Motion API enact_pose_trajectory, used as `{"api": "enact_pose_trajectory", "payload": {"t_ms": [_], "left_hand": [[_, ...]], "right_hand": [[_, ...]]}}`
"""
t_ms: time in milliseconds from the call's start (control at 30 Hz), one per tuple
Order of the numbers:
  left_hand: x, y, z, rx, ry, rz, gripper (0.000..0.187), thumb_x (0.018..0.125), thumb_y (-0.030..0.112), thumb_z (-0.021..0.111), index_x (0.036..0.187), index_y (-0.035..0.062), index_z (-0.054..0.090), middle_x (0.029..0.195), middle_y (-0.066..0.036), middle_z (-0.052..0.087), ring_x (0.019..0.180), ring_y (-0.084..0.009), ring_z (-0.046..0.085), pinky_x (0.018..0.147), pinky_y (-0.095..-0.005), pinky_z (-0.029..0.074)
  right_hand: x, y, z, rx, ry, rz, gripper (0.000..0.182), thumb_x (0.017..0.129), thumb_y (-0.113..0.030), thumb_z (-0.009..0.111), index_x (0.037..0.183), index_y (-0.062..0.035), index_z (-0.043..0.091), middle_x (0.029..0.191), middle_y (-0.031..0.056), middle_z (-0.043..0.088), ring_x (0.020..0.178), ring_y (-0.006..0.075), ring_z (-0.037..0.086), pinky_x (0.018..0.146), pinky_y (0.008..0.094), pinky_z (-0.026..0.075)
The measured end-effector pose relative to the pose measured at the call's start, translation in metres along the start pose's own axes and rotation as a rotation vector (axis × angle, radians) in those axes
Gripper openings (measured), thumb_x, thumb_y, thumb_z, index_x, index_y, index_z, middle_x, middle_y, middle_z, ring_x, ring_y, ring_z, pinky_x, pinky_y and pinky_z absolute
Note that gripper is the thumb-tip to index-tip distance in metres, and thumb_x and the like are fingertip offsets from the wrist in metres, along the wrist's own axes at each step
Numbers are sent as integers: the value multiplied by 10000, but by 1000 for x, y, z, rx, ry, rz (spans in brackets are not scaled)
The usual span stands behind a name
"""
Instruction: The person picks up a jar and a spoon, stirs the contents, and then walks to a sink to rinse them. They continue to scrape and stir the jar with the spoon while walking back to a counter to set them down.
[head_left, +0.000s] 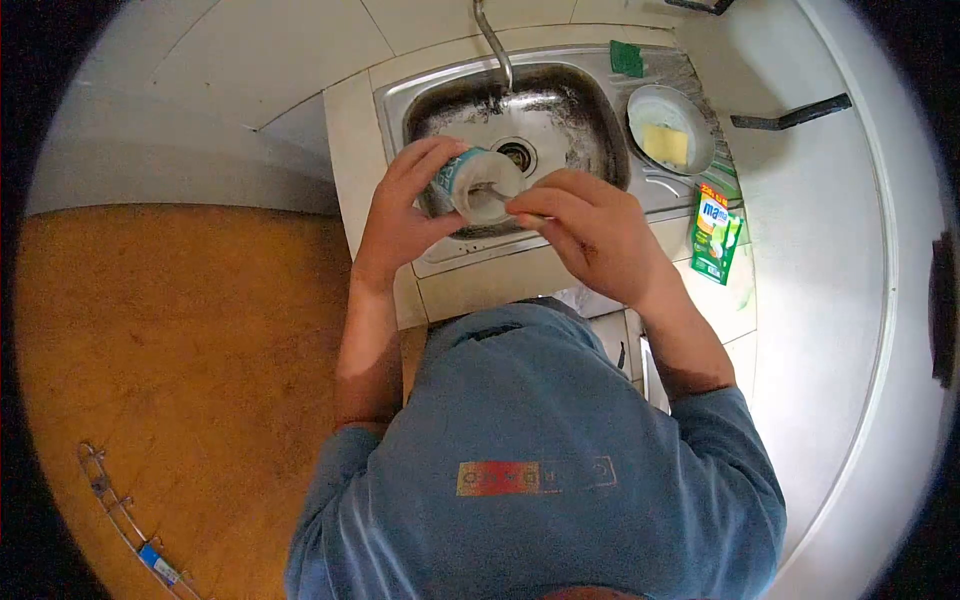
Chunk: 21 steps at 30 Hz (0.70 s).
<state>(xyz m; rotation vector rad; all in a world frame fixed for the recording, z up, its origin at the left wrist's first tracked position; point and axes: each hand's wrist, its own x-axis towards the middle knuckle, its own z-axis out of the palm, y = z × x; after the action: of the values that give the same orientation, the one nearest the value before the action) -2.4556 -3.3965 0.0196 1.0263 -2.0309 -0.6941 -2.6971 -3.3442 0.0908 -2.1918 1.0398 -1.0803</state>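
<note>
My left hand (392, 222) is wrapped around a translucent plastic tub (462, 172) with a teal label, tilted so its mouth faces right. Pinched in my right hand (608, 238) is a thin metal spoon (500, 194), its far end inside the tub. The spoon's bowl and whatever is in the tub are hard to make out. Both hands are above the near part of the stainless steel sink (585, 150), which has dark stains along its walls.
A faucet (492, 40) hangs over the sink's back edge. Right of the basin, a bowl (645, 98) holds a yellow sponge (665, 146); a green scouring pad (626, 58) lies behind it. A green detergent pouch (714, 235) sits on the tiles. A metal rack (125, 515) is on the floor.
</note>
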Motion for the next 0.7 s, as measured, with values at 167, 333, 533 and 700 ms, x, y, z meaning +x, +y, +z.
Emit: {"api": "enact_pose_trajectory", "payload": {"t_ms": [167, 333, 533, 700], "left_hand": [[1, 3, -1, -22, 17, 19, 770, 534, 36, 861, 1262, 108, 620, 1269, -101, 610, 1213, -294, 568, 1038, -388, 457], [3, 8, -2, -61, 24, 1, 757, 531, 33, 859, 1248, 101, 625, 1256, -107, 617, 1204, -296, 576, 1037, -379, 453], [5, 8, -1, 0, 15, 12, 735, 547, 33, 849, 1244, 99, 625, 1253, -106, 616, 1200, -294, 579, 1029, -376, 457], [4, 7, -1, -31, 14, 11, 754, 539, 39, 853, 1253, 104, 619, 1271, -106, 610, 1207, -295, 576, 1030, -376, 457]], "right_hand": [[0, 1, 2, 35, 7, 0, 163, 888, -161, 672, 1042, -108, 657, 904, 126, 625, 821, 344, 627, 690, 413, 521], [-2, 3, 3, -20, 15, 2, 169, 890, -165, 672, 1048, -108, 660, 928, 134, 637, 839, 346, 632, 703, 404, 528], [0, -1, 0, -47, 13, -19, 185, 858, -50, 694, 1041, -80, 688, 920, 128, 667, 819, 300, 669, 692, 356, 538], [-2, -2, -2, 19, 29, 50, 151, 903, -144, 655, 1045, -91, 663, 945, 150, 640, 836, 355, 638, 708, 416, 532]]}}
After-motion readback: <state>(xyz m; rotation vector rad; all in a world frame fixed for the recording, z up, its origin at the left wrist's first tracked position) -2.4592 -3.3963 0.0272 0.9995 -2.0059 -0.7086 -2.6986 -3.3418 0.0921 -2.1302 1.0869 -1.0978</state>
